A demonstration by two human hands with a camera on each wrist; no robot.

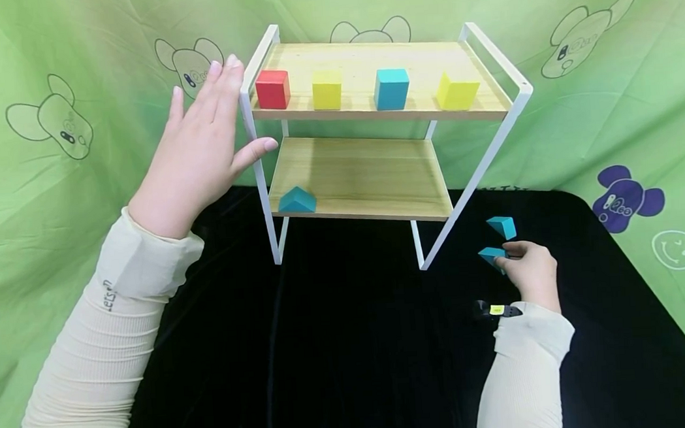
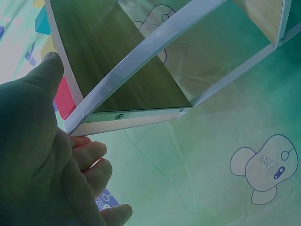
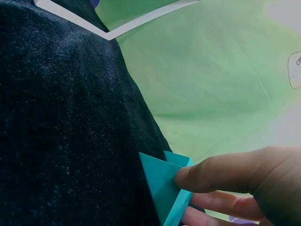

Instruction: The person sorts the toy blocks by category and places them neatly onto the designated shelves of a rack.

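Fingers (image 3: 211, 176) of our right hand (image 1: 531, 271) pinching a teal triangular block (image 1: 490, 255) on the black bench (image 1: 356, 344), second teal block (image 1: 503, 226) just beyond, our left hand (image 1: 200, 154) flat and released against the white shelf frame (image 1: 254, 147), coloured blocks above.

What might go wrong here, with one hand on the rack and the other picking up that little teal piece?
The right hand pinches the teal wedge only by its fingertips, so it may slip. A second teal wedge lies close by and could get knocked. The left hand rests flat against the white rack frame; a push might shake the cubes on the top shelf.
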